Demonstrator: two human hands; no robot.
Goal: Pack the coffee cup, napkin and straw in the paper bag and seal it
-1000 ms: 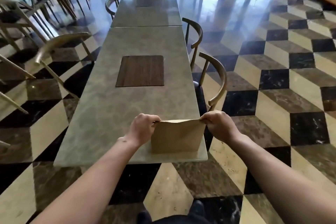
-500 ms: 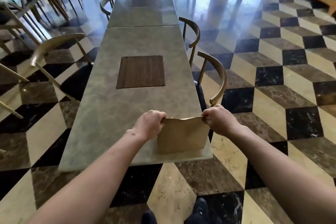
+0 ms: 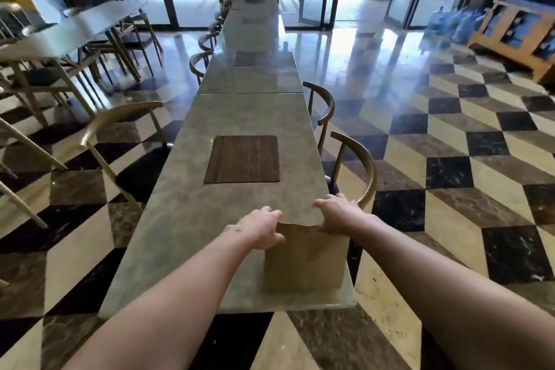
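Observation:
A brown paper bag stands upright at the near right corner of the grey stone table. My left hand holds the bag's top left corner, fingers reaching over the far side. My right hand holds the top right corner the same way. The bag's top edge runs closed and slightly wavy between my hands. The coffee cup, napkin and straw are not visible; the inside of the bag is hidden.
A dark wooden inset lies in the table's middle. Curved wooden chairs stand along the right side, another chair on the left. More tables stretch ahead toward glass doors. A wooden rack sits far right.
The view has tilted up, showing more of the room. My hands have shifted over the bag's top, fingers now extending past its far edge, and the top edge sits lower and flatter.

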